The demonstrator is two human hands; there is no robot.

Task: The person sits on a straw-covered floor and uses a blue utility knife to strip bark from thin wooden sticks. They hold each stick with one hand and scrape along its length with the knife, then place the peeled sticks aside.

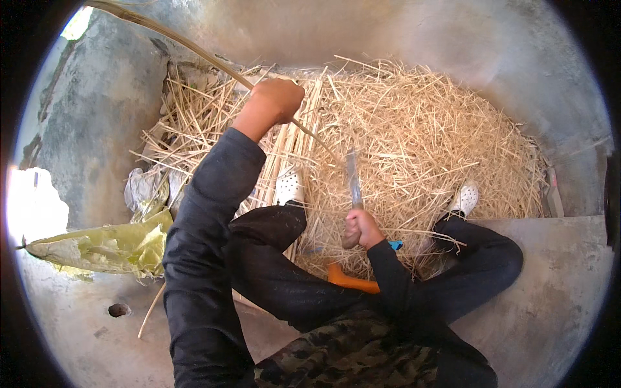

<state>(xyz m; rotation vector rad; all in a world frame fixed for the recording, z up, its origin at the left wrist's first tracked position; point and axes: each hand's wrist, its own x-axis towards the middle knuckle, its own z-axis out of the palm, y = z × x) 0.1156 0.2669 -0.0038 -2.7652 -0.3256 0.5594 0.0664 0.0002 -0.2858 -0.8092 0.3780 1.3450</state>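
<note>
My left hand (pixel 277 100) is raised and closed round a long, thin tan strip (pixel 187 44) that looks like split cane or bamboo. The strip runs from the upper left, through my fist, and slants down toward the knife. Lower down, my right hand (pixel 363 227) grips the wooden handle of a knife (pixel 353 178) between my knees, its blade pointing away from me. The strip's lower end lies near the blade tip; whether they touch I cannot tell. Beneath both hands spreads a heap of pale shavings (pixel 420 129).
Long strips (pixel 314 110) lie in a bundle beside my left shoe (pixel 290 187). My other white shoe (pixel 467 197) stands in the shavings. A yellow-green sack (pixel 103 249) is at left, near a floor hole (pixel 119 310). An orange piece (pixel 349 279) shows between my legs. Concrete walls (pixel 453 32) enclose the heap.
</note>
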